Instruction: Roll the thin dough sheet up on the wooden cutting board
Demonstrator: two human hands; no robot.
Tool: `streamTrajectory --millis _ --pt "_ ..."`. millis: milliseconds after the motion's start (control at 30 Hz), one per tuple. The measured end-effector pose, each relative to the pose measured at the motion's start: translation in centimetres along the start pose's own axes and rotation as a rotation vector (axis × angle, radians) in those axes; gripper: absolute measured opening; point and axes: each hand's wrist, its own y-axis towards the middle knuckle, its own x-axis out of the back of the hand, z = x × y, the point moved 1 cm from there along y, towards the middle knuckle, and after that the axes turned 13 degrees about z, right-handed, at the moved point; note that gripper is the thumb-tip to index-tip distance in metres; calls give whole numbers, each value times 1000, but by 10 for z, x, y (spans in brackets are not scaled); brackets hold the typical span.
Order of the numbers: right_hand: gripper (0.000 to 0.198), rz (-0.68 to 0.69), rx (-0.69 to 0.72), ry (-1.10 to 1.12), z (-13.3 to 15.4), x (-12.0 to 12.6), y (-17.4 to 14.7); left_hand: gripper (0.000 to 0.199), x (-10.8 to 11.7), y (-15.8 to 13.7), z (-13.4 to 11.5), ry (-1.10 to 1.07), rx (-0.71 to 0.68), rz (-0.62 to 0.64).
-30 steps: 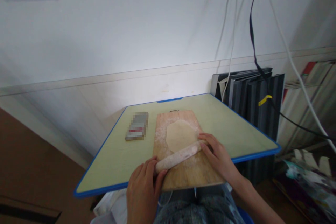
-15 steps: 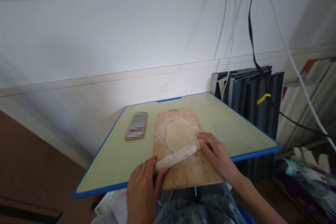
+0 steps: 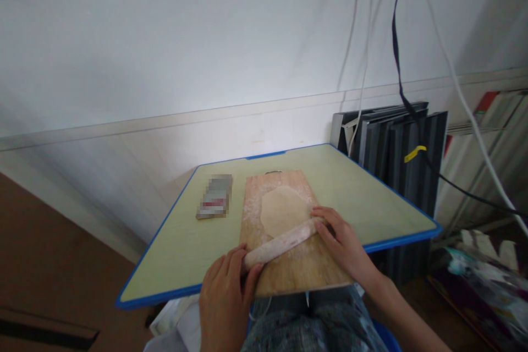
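A floury wooden rolling pin [image 3: 282, 245] lies slantwise over the near edge of a flat, roughly round sheet of dough [image 3: 284, 210]. My left hand [image 3: 226, 280] is closed around the pin's near left end. At its right end, my right hand [image 3: 336, 236] grips the pin between thumb and fingers. Beneath the dough is a wooden cutting board [image 3: 305, 275], dusted with flour, its metal handle at the far end. The board's near edge reaches past the table edge, above my lap. The dough's nearest edge is hidden by the pin.
The pale green table [image 3: 177, 253] has a blue rim and stands against a white wall. A flat, blurred-out packet [image 3: 215, 196] lies left of the board. Dark panels [image 3: 404, 148] lean at the right behind the table, with cables [image 3: 396, 55] hanging over them.
Almost nothing differs. Both hands stay on the rolling pin at the dough's near edge, and the view has shifted very slightly.
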Motion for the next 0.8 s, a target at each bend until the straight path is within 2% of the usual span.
streamTrajectory --millis 800 --pt "20 10 -17 48 2 3 0 33 -2 -1 0 35 -42 -54"
